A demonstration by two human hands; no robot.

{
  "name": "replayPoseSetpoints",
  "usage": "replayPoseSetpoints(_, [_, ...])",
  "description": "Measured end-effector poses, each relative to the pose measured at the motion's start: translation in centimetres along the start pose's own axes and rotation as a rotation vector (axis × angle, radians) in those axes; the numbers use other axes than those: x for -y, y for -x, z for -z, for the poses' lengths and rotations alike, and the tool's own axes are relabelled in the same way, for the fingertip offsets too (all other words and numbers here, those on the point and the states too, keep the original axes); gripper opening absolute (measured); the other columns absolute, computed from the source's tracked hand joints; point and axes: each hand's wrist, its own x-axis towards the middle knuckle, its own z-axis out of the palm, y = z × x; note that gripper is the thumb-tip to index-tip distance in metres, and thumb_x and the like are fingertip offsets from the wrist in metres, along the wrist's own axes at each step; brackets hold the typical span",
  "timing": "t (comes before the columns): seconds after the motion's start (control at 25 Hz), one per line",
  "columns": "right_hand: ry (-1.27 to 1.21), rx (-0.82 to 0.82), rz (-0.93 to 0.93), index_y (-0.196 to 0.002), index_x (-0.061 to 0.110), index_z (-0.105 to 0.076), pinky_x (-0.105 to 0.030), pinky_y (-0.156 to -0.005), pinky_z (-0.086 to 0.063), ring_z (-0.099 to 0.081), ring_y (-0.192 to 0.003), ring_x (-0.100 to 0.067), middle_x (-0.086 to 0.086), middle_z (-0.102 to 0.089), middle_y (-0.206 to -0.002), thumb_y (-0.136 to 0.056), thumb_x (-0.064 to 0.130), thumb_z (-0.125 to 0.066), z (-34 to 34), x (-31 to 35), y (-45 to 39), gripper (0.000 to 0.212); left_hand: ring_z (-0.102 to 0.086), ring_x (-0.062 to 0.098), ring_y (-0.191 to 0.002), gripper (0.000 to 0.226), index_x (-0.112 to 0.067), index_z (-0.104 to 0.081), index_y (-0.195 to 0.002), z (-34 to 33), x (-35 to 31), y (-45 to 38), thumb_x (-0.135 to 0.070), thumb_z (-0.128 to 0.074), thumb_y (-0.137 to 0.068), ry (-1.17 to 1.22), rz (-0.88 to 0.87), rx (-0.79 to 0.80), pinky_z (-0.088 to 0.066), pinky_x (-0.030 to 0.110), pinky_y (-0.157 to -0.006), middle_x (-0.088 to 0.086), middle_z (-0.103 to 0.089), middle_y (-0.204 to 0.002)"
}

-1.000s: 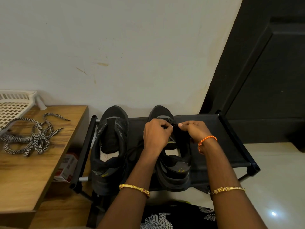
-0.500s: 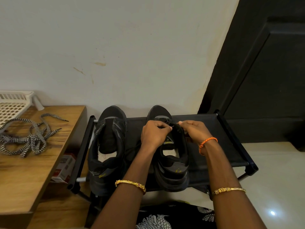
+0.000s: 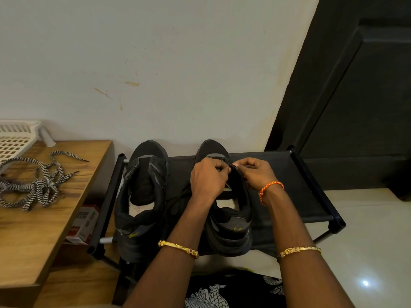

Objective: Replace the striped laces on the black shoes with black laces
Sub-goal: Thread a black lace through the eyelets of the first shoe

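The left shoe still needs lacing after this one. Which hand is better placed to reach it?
Probably the left hand: it works on the right shoe on the side facing the left shoe. The right hand would have to cross over.

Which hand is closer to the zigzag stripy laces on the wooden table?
The left hand. The striped laces lie on the wooden table, far off to its left. The right hand works at the other side of the same shoe, farther away.

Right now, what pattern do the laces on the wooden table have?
The laces have a black-and-white zigzag stripe, seen best in the head view.
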Motion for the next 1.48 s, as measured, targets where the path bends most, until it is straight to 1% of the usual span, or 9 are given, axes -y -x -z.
replayPoseSetpoints(0.2, [-0.023,-0.095,-0.068,-0.081,0.017,-0.058,-0.022,-0.055,-0.044,-0.057,-0.070,-0.009,-0.001,-0.058,-0.079,-0.094,0.012,-0.054,0.7,-0.5,-0.8,0.015,-0.057,0.010,-0.097,0.020,-0.035,-0.070,-0.096,1.1,0.9,0.2,-0.041,-0.072,-0.077,-0.019,0.051,-0.031,-0.027,0.033,-0.082,-0.016,-0.062,-0.084])
replayPoseSetpoints(0.44, [-0.437,-0.527,-0.266,-0.088,0.013,-0.057,-0.023,-0.051,-0.044,-0.054,-0.063,-0.008,-0.002,-0.054,-0.076,-0.094,0.011,-0.051,7.2,-2.0,-0.4,0.009,-0.051,0.012,-0.094,0.046,-0.033,-0.053,-0.093,3.4,2.9,1.1,-0.043,-0.084,-0.061,0.119,0.061,0.024,-0.043,0.048,-0.095,-0.009,-0.050,-0.099])
replayPoseSetpoints(0.6, [-0.257,-0.759,-0.242,-0.104,0.003,-0.061,-0.032,-0.075,-0.050,-0.061,-0.083,-0.023,-0.011,-0.062,-0.094,-0.090,0.009,-0.052,7.2,-2.8,0.7,0.017,-0.050,0.010,-0.083,0.043,-0.028,-0.055,-0.088,3.4,3.4,1.2,-0.048,-0.083,-0.061,0.130,0.093,0.073,-0.049,0.040,-0.087,-0.004,-0.053,-0.095])
replayPoseSetpoints(0.68, [0.072,-0.702,-0.066,-0.112,0.007,-0.061,-0.040,-0.094,-0.045,-0.057,-0.106,-0.033,-0.015,-0.058,-0.117,-0.088,0.010,-0.057,5.3,-2.2,1.0,0.024,-0.054,0.009,-0.085,0.042,-0.022,-0.059,-0.096,3.5,3.8,1.2,-0.052,-0.076,-0.070,0.230,0.137,0.112,-0.049,0.027,-0.080,-0.002,-0.058,-0.100])
replayPoseSetpoints(0.76, [0.387,-0.397,0.112,-0.115,0.017,-0.062,-0.048,-0.105,-0.034,-0.049,-0.120,-0.032,-0.009,-0.056,-0.126,-0.089,0.016,-0.060,2.8,-1.6,1.0,0.026,-0.058,0.007,-0.085,0.032,-0.021,-0.060,-0.097,3.4,4.2,1.1,-0.047,-0.068,-0.081,0.287,0.150,0.092,-0.047,0.017,-0.071,0.001,-0.061,-0.101])
replayPoseSetpoints(0.88, [0.425,-0.018,0.117,-0.100,0.027,-0.067,-0.049,-0.106,-0.035,-0.053,-0.119,-0.024,0.000,-0.065,-0.111,-0.091,0.017,-0.060,0.6,-1.3,0.9,0.015,-0.059,0.010,-0.088,0.015,-0.021,-0.058,-0.098,3.1,4.9,1.1,-0.030,-0.064,-0.088,0.270,0.162,0.036,-0.044,0.016,-0.070,0.003,-0.061,-0.103])
replayPoseSetpoints(1.04, [0.353,-0.118,0.118,-0.087,0.025,-0.070,-0.052,-0.099,-0.042,-0.060,-0.101,-0.022,0.002,-0.067,-0.090,-0.088,0.021,-0.065,2.0,-1.8,0.9,0.007,-0.055,0.014,-0.100,0.025,-0.022,-0.049,-0.109,2.8,6.0,0.8,-0.012,-0.060,-0.089,0.234,0.197,0.140,-0.044,0.026,-0.085,0.001,-0.056,-0.108])
replayPoseSetpoints(1.28, [0.157,-0.430,0.010,-0.099,0.007,-0.072,-0.029,-0.086,-0.042,-0.060,-0.101,-0.025,-0.010,-0.069,-0.099,-0.086,0.012,-0.067,6.4,-3.7,1.9,0.015,-0.051,0.007,-0.072,0.011,-0.019,-0.056,-0.103,2.0,6.9,0.5,-0.019,-0.059,-0.092,0.090,0.168,0.146,-0.041,0.023,-0.070,-0.006,-0.053,-0.077])
replayPoseSetpoints(1.48, [0.205,-0.575,-0.203,-0.108,0.011,-0.068,-0.046,-0.097,-0.044,-0.054,-0.112,-0.032,-0.013,-0.063,-0.118,-0.089,0.012,-0.061,7.2,-4.5,1.9,0.020,-0.051,0.003,-0.072,0.014,-0.017,-0.055,-0.099,2.3,7.3,0.3,-0.011,-0.063,-0.089,0.139,0.223,0.070,-0.035,0.013,-0.059,-0.005,-0.056,-0.081])
